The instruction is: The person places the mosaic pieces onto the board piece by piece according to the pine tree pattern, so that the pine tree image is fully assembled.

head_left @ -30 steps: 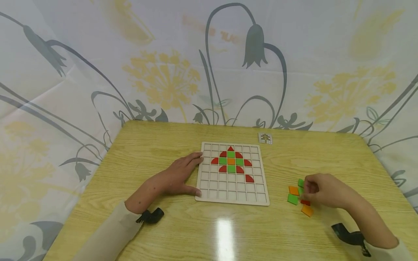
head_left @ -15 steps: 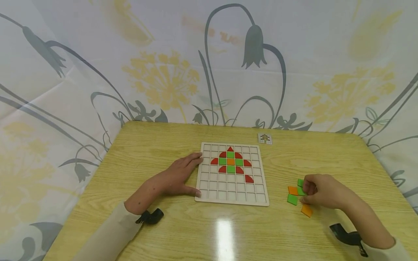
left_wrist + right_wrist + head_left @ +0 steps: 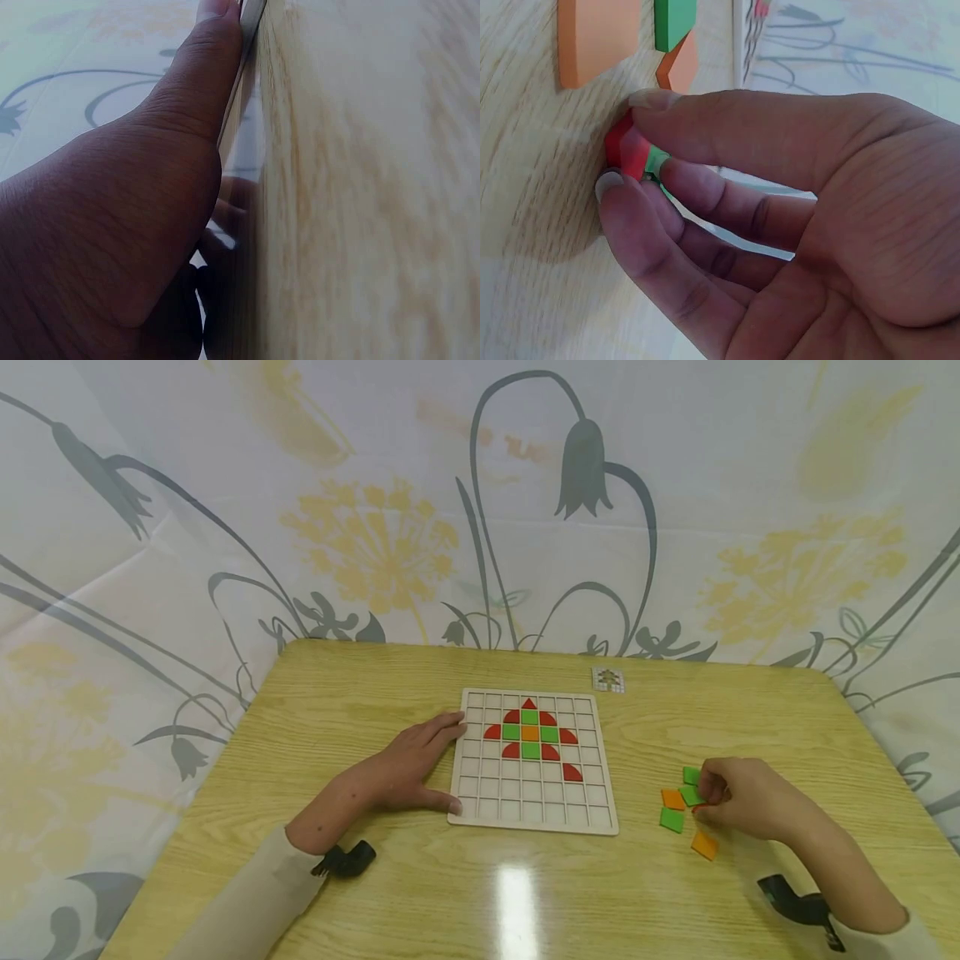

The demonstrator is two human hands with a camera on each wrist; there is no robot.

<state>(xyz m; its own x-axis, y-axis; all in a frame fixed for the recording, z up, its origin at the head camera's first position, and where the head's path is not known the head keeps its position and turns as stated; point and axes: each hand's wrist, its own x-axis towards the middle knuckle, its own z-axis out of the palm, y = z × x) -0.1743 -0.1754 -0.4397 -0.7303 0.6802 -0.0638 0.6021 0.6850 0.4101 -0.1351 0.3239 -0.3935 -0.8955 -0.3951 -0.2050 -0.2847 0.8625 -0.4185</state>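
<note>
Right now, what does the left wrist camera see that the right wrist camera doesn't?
Only the left wrist view shows the person's left grip, its thumb at the edge of the pale board.

Only the right wrist view shows the right grip pinching a red tile, with orange tiles and a green tile nearby.

Both show some of the wooden table and the patterned backdrop.

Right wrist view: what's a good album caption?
Right hand pinching a red piece near an orange tile and a green tile.
</note>
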